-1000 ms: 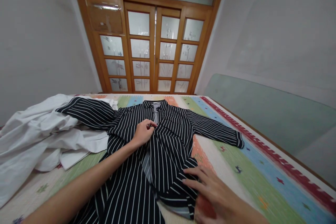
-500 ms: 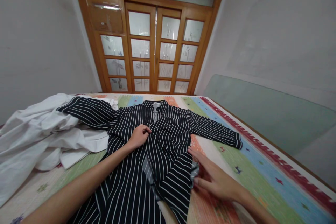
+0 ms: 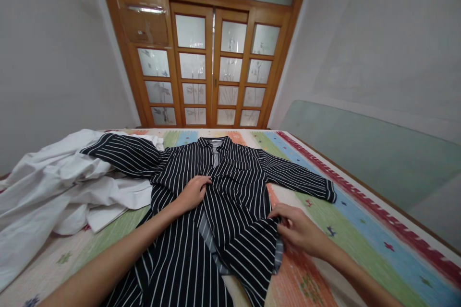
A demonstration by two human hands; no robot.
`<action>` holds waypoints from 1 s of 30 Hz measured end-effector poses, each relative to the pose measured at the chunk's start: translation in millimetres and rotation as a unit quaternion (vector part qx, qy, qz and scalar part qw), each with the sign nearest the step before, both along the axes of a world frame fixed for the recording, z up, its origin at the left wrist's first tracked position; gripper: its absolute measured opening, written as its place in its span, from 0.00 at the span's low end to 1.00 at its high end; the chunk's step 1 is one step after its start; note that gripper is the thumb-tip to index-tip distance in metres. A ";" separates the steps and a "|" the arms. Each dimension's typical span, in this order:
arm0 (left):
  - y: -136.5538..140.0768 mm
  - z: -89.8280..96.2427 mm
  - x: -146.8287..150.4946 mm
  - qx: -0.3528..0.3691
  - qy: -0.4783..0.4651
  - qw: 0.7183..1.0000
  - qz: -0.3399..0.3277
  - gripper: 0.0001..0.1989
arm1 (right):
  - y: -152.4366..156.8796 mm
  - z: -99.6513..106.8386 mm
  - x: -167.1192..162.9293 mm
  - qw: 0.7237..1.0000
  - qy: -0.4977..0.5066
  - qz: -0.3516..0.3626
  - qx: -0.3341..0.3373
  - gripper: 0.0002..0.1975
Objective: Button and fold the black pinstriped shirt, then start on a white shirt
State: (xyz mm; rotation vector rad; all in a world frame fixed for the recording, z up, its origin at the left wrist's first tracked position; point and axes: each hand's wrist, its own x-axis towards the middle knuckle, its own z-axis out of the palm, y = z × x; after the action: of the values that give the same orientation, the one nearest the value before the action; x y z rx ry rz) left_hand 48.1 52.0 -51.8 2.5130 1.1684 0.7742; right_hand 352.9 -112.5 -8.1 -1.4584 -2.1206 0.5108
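Note:
A black shirt with white stripes (image 3: 180,244) lies front up on the bed, its collar at the far end and its lower front partly open. My left hand (image 3: 193,193) pinches the front edge near the middle of the chest. At the shirt's right side, my right hand (image 3: 297,228) grips the side edge between thumb and fingers. Below that hand a grey inner side of the cloth shows. One sleeve stretches out to the right; the other rests over a white cloth heap (image 3: 72,187) on the left.
A patterned, multicoloured bedspread (image 3: 324,220) covers the bed. Along the right side runs a pale green panel (image 3: 367,153) against the wall. Beyond the far edge stand wooden doors (image 3: 212,67) with glass panes.
My right hand has closed from spread fingers onto the shirt's side edge, and that edge has shifted slightly right. My left hand keeps its pinch on the front.

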 end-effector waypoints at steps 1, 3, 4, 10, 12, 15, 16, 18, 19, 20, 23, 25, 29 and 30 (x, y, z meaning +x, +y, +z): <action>-0.3 -0.2 -0.1 0.003 0.001 1.000 -0.003 0.15 | -3.4 2.4 1.9 0.999 0.006 -0.013 0.030 0.13; -0.5 -0.2 -0.4 0.007 0.001 1.000 -0.006 0.15 | -12.1 5.5 5.8 0.995 0.024 -0.048 0.089 0.11; -0.5 0.0 -0.5 0.010 0.002 1.000 -0.007 0.15 | -17.0 6.2 7.7 0.991 0.033 -0.067 0.113 0.10; -0.1 1.0 -1.0 0.020 0.006 1.000 -0.020 0.16 | -48.2 6.0 19.6 0.967 0.022 -0.153 0.204 0.11; 0.3 0.2 -1.5 0.024 0.008 0.999 -0.026 0.16 | -58.5 6.5 26.0 0.962 0.005 -0.164 0.218 0.11; 1.2 -2.6 -2.2 0.033 0.010 0.999 -0.026 0.16 | -73.2 6.0 37.8 0.961 -0.007 -0.183 0.209 0.08; 1.7 -3.7 -2.4 0.035 0.010 0.999 -0.026 0.15 | -77.6 5.2 41.5 0.961 -0.007 -0.192 0.199 0.07; 2.8 -5.3 -2.5 0.036 0.009 0.999 -0.024 0.15 | -84.8 2.1 46.8 0.962 0.006 -0.210 0.172 0.09; 3.3 -5.6 -2.4 0.035 0.008 0.999 -0.023 0.15 | -87.5 -0.3 48.1 0.964 0.017 -0.217 0.151 0.11; 3.7 -5.6 -2.4 0.032 0.007 0.999 -0.022 0.15 | -89.3 -3.3 48.5 0.967 0.026 -0.221 0.123 0.13; 2.9 -2.1 -3.7 0.027 0.012 0.999 -0.026 0.15 | -91.0 -16.1 46.0 0.976 0.013 -0.215 0.038 0.18; -1.2 3.1 -7.1 0.030 0.017 0.999 -0.033 0.13 | -89.8 -26.6 43.8 0.980 -0.018 -0.197 0.013 0.23; -25.0 20.0 -26.5 0.036 0.016 0.999 -0.038 0.14 | -84.4 -41.7 41.9 0.982 -0.029 -0.188 0.008 0.26; -34.2 25.1 -34.9 0.029 0.019 0.999 -0.037 0.15 | -82.6 -42.9 41.2 0.982 -0.021 -0.186 0.008 0.24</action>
State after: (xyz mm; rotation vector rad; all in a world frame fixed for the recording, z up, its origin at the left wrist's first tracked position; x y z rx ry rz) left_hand 13.2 17.8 -26.7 2.6142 1.0727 0.7551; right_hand 394.1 -195.0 -51.0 -1.8161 -1.8125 0.3219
